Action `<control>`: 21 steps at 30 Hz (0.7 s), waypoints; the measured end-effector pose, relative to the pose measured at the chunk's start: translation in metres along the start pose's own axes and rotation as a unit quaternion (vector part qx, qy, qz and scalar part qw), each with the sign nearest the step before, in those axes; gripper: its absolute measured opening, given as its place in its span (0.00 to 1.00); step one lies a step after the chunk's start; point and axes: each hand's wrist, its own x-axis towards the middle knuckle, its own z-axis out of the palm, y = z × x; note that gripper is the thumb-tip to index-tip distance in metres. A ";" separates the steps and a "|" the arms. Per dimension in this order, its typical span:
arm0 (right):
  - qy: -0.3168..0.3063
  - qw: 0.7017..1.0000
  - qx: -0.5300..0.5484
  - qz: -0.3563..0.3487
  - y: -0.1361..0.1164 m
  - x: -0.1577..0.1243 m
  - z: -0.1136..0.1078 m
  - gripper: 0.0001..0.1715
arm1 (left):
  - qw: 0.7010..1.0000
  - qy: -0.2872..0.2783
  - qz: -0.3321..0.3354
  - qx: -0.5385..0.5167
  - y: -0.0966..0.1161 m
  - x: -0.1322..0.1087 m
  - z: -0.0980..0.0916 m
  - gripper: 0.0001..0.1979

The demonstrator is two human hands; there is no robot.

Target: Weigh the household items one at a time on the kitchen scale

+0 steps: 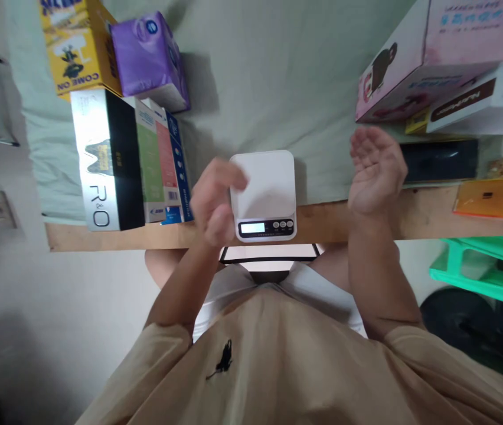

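A white kitchen scale (265, 184) lies in front of me at the table's near edge, its small display lit and nothing resting on its plate. My left hand (216, 198) is by the scale's left side, slightly blurred. Its fingers are bent, with one fingertip over the plate and the thumb held apart. I see nothing in it. Off to the right, my right hand (376, 168) is raised with the palm showing and the fingers loosely curled, holding nothing. It is beside a dark flat object (440, 160) on the table.
On the left stand a silver-and-black box (96, 159), several slim cartons (152, 159), a yellow box (77, 53) and a purple tissue pack (149, 56). Pink box (437, 59), white box (486, 100) and orange packet (495, 199) are right. A green stool (455, 260) stands below.
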 end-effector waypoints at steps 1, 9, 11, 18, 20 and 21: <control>-0.006 1.000 -0.003 -0.002 0.000 -0.003 0.004 0.26 | 0.999 0.035 0.015 -0.013 0.003 -0.014 -0.022 0.25; -0.087 0.994 -0.060 -0.017 0.002 -0.031 0.032 0.24 | 0.994 -0.043 -0.096 -0.012 0.008 -0.092 -0.087 0.21; -0.113 0.990 -0.085 -0.021 -0.001 -0.035 0.040 0.22 | 0.995 -0.044 -0.088 -0.023 0.000 -0.093 -0.082 0.24; -0.244 0.949 -0.185 -0.080 -0.038 0.000 0.125 0.17 | 0.991 -0.125 0.011 -0.046 -0.021 -0.018 -0.058 0.24; -0.290 0.925 -0.227 -0.096 -0.051 0.018 0.164 0.20 | 0.994 -0.103 0.005 -0.040 -0.024 0.002 -0.052 0.24; -0.312 0.910 -0.252 -0.101 -0.056 0.027 0.185 0.22 | 0.994 -0.099 0.007 -0.034 -0.025 0.008 -0.049 0.24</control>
